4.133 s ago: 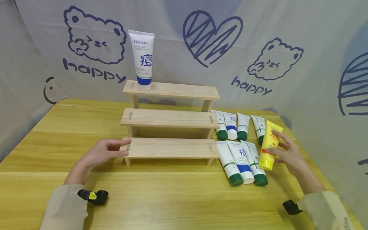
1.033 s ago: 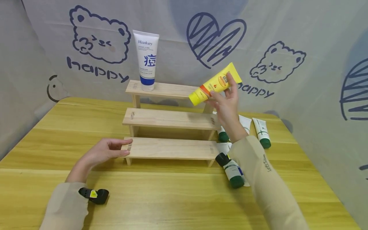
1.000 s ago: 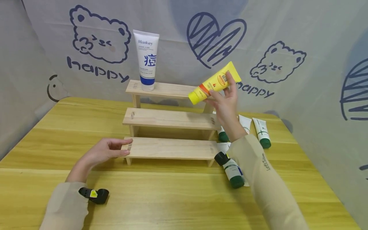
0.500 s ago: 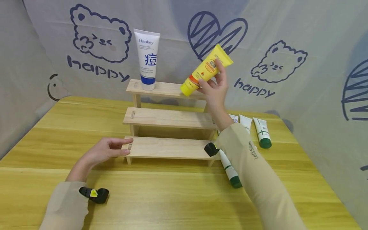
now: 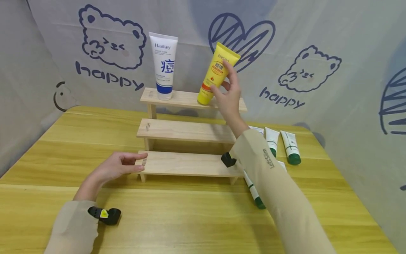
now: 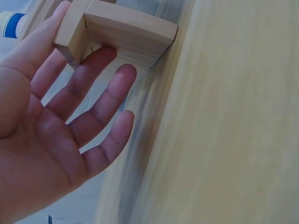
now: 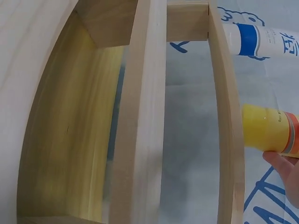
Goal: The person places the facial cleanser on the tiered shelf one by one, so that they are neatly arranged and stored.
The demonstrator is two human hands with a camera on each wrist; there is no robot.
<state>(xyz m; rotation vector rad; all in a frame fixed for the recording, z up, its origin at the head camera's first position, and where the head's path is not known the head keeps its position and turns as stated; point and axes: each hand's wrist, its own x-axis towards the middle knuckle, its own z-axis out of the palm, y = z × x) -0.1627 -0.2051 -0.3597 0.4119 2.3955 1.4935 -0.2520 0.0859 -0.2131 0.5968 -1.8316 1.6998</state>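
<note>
My right hand (image 5: 229,93) holds a yellow squeeze tube (image 5: 211,72) between thumb and fingers, cap down and tilted to the right. Its cap meets the top shelf of a three-step wooden display stand (image 5: 187,164); whether it bears on the board I cannot tell. The right wrist view shows the yellow cap (image 7: 261,126) beside the top board's edge. To the left, a white tube with a blue band (image 5: 164,61) stands upright on that shelf. My left hand (image 5: 115,166) pinches the bottom shelf's left end; in the left wrist view its other fingers (image 6: 105,107) spread below the board.
Several white tubes with green caps, such as one at the far right (image 5: 290,146), lie on the wooden table (image 5: 158,225) right of the stand. My right sleeve (image 5: 276,176) covers part of them. A printed cloth (image 5: 190,21) hangs behind the stand.
My right hand has lifted the yellow tube from the table's right side to the top shelf, moved it left and turned it more upright. My left hand stays on the bottom shelf's end.
</note>
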